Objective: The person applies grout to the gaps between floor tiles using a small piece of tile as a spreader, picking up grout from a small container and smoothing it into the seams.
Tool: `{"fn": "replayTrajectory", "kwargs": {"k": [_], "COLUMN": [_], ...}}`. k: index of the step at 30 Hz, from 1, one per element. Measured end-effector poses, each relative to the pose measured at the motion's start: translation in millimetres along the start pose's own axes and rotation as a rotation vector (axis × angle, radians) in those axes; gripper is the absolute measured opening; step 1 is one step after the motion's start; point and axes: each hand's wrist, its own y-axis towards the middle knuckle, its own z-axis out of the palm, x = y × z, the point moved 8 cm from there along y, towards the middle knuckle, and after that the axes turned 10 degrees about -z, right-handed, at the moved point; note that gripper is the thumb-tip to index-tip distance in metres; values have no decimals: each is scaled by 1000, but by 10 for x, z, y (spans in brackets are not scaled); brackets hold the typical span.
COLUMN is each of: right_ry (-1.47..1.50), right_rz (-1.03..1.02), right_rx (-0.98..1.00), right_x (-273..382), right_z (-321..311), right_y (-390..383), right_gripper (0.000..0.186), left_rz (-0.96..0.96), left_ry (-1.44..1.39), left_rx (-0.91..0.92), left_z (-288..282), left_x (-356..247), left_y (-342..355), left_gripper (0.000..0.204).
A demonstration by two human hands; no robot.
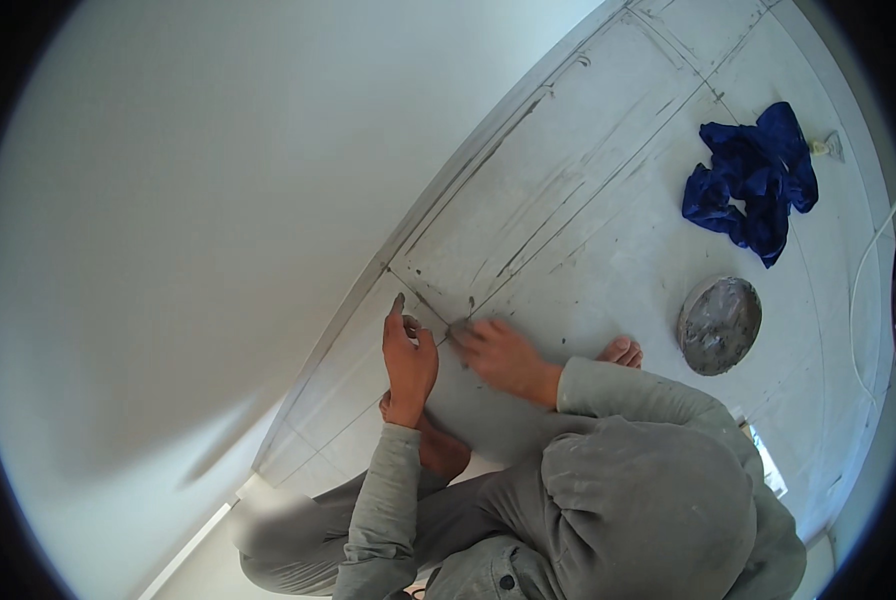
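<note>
Grey paste smears run along the dark joints of the pale tiled floor (578,290) in front of me. My right hand (500,352) is down at a crossing of tile joints, its fingertips against the floor and smeared by motion. Whether it holds anything is hidden. To its left, near the wall, my left hand (411,362) is raised a little, with the index finger stretched out and the others loosely bent. Grey residue coats its fingertips, and I see nothing in it. A round bowl (685,328) of grey paste stands to the right.
Crumpled dark blue cloth (753,180) lies at the far right, beside a small scraper (830,148). A white cable (855,290) runs along the right side. The white wall (218,220) with its skirting borders the floor on the left. My bare feet (621,351) rest on the tiles.
</note>
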Motion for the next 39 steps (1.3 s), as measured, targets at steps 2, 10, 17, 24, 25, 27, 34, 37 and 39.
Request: {"fn": "replayTrajectory", "kwargs": {"k": [2, 10, 17, 24, 25, 27, 34, 37, 39], "right_ry": [140, 69, 113, 302, 275, 263, 86, 217, 181], "right_rz": [-55, 11, -27, -96, -105, -115, -140, -74, -47], "right_rx": [53, 6, -16, 469, 409, 349, 132, 160, 69], "right_x": [202, -55, 3, 289, 249, 155, 104, 17, -17], "right_z": [68, -108, -396, 120, 72, 57, -45, -86, -153], "right_y": [-146, -5, 6, -597, -465, -137, -153, 36, 120], "right_gripper": [33, 34, 24, 22, 21, 21, 26, 32, 39], "left_rz": [10, -5, -32, -19, -13, -21, -32, -36, -52], "left_ry": [-4, -18, -44, -44, -30, -26, -36, -19, -34], "left_rx": [-13, 14, 10, 4, 0, -11, -1, 2, 21], "left_z": [-21, -45, -7, -67, -84, -121, -28, -37, 21], "left_x": [-21, 25, 30, 37, 46, 62, 70, 146, 150], "left_y": [-24, 24, 12, -10, 17, 42, -17, -51, -65], "left_gripper": [57, 60, 59, 57, 56, 56, 56, 56, 56]}}
